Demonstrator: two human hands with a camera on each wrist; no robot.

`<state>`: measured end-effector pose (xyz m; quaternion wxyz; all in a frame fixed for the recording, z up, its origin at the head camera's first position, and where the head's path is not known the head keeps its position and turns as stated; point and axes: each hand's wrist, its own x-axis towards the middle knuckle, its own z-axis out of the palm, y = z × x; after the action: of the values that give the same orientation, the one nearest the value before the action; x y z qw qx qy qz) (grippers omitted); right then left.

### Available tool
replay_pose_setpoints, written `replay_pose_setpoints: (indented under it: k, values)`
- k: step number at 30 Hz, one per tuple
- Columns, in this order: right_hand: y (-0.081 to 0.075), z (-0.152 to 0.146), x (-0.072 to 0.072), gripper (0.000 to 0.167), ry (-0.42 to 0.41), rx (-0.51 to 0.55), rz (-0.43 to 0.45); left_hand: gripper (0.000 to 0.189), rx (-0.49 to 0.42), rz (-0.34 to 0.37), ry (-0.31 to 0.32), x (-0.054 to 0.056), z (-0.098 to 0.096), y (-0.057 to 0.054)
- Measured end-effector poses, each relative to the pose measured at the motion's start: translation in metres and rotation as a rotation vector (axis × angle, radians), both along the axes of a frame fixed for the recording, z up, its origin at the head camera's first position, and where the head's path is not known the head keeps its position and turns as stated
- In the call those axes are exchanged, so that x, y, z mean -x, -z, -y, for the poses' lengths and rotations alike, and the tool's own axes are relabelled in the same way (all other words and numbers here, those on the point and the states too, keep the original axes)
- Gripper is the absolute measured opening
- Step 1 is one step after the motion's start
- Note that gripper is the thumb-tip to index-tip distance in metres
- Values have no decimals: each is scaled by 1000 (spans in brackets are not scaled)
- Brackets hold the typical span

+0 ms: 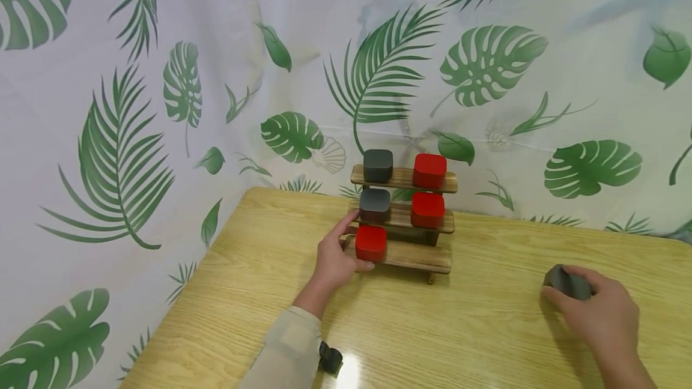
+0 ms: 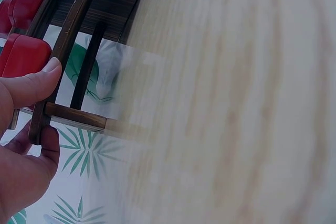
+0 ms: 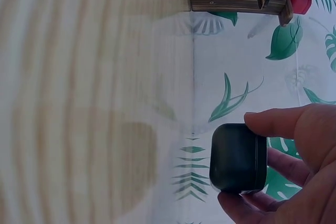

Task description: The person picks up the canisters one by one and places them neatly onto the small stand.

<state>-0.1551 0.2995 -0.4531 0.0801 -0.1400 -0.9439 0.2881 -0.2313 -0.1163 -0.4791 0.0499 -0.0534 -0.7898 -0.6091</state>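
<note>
A small three-tier wooden display stand (image 1: 416, 254) stands on the table near the patterned cloth. My left hand (image 1: 335, 260) grips the left end of its lowest shelf, thumb at the front edge beside a red rounded box (image 1: 370, 243); in the left wrist view, fingers (image 2: 50, 148) curl around the shelf's end. On the middle shelf sit a dark grey box (image 1: 375, 205) and a red box (image 1: 428, 209). The top shelf bears another grey box (image 1: 378, 165) and red box (image 1: 429, 170). Off to the right, my right hand (image 1: 608, 308) holds a dark grey box (image 3: 237, 158) between thumb and fingers.
A small black object (image 1: 330, 359) lies on the wooden table (image 1: 459, 329) beside my left sleeve. White cloth (image 1: 303, 29) with green leaf prints hangs behind the table and along its left side.
</note>
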Motion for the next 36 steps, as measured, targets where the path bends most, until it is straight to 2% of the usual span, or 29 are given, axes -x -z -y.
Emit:
replay_pose_setpoints:
  k: [8,21,36]
  values:
    - [0,6,0,70,-17,11,-16,111,-4,6,-4,0,0,1]
    - [3,26,0,61,-80,11,-115,110,-7,-6,-4,0,0,0]
    - [-1,49,1,60,-135,28,-158,110,0,-18,-2,1,0,2]
